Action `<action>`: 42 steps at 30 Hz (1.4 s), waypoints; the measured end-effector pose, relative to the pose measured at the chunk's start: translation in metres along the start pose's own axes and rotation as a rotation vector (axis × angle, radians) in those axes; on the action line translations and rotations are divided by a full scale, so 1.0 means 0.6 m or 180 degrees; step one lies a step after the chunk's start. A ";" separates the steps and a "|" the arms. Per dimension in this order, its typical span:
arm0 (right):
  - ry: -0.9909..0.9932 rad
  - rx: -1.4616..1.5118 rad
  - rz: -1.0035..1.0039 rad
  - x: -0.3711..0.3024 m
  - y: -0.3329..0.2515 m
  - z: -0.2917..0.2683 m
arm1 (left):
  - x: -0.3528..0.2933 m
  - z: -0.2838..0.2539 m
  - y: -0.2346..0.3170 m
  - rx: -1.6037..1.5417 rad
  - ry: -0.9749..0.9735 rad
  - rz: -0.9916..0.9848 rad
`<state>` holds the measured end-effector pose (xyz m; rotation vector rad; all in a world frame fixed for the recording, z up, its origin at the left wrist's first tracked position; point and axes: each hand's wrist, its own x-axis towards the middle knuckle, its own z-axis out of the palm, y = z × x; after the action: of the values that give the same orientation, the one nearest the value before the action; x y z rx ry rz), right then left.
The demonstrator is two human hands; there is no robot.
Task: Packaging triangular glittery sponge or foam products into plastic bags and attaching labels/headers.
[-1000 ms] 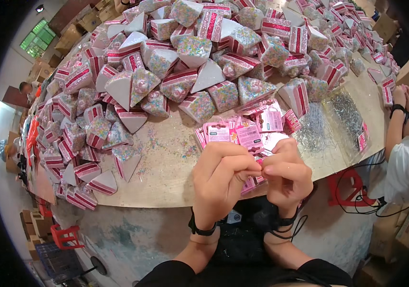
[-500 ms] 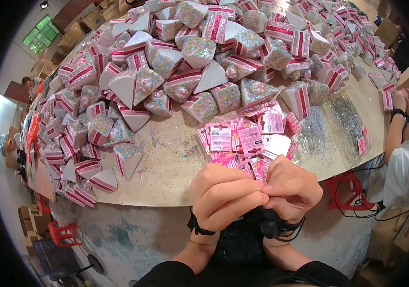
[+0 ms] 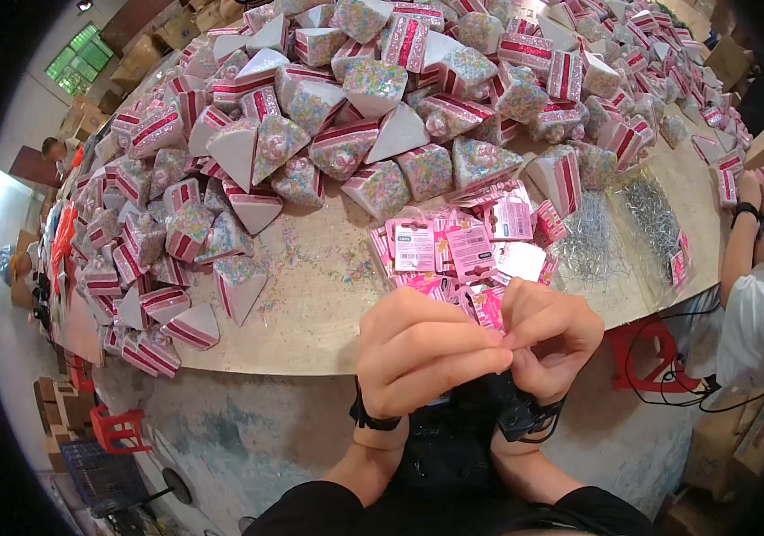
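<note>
Pink card [image 3: 491, 308] pinched between both hands at the bench [image 3: 310, 313] edge.
Left hand [image 3: 426, 353] and right hand [image 3: 550, 335] have fingers closed on it, just below the pile of pink cards [image 3: 462, 250].

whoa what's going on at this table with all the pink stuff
A person seated at the edge of a large round wooden table has both hands together just below its rim. The left hand and right hand pinch a small pink paper tag between their fingertips. Right behind them lies a loose stack of pink printed cards, beside clear bags of thin metal wire pieces. A big heap of wedge-shaped pink-striped, sprinkle-covered boxes fills the table. Another person's arm rests on the right edge.
</note>
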<state>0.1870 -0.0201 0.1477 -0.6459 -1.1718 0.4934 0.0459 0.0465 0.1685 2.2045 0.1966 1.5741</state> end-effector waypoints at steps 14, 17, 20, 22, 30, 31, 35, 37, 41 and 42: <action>0.0358 -0.1104 -0.0747 0.003 -0.003 0.005 | 0.009 0.006 -0.019 -0.0223 -0.0106 -0.0206; 0.0381 -0.1271 -0.0840 0.001 -0.002 0.005 | 0.010 0.001 -0.014 -0.0019 -0.0160 -0.0462; 0.0372 -0.1565 -0.1011 0.008 0.000 -0.010 | 0.017 -0.017 0.001 0.0865 0.0240 -0.0717; 0.0327 -0.1766 -0.1095 0.004 0.014 -0.025 | 0.006 -0.063 0.009 0.1585 0.0454 -0.1386; 0.0566 -0.1958 -0.0586 -0.007 0.023 -0.042 | -0.066 -0.251 -0.070 0.4080 -0.0563 -0.2043; 0.0579 -0.1971 -0.0535 -0.006 0.023 -0.042 | -0.070 -0.270 -0.083 0.4020 -0.0575 -0.2075; 0.0633 -0.1910 -0.0680 -0.009 0.023 -0.055 | -0.061 -0.282 -0.110 0.3342 -0.0853 -0.2760; 0.0680 -0.1913 -0.0772 -0.009 0.019 -0.066 | -0.055 -0.264 -0.110 0.3420 -0.1068 -0.2700; 0.0744 -0.1829 -0.0722 -0.013 0.009 -0.075 | -0.071 -0.247 -0.099 0.3101 -0.1198 -0.2405; 0.0747 -0.1686 -0.0774 -0.012 0.007 -0.076 | -0.076 -0.247 -0.093 0.3062 -0.1308 -0.2242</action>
<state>0.2280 -0.0312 0.1289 -0.9699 -1.1408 -0.1087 -0.1007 0.1185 0.1456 2.5576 1.6585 0.6344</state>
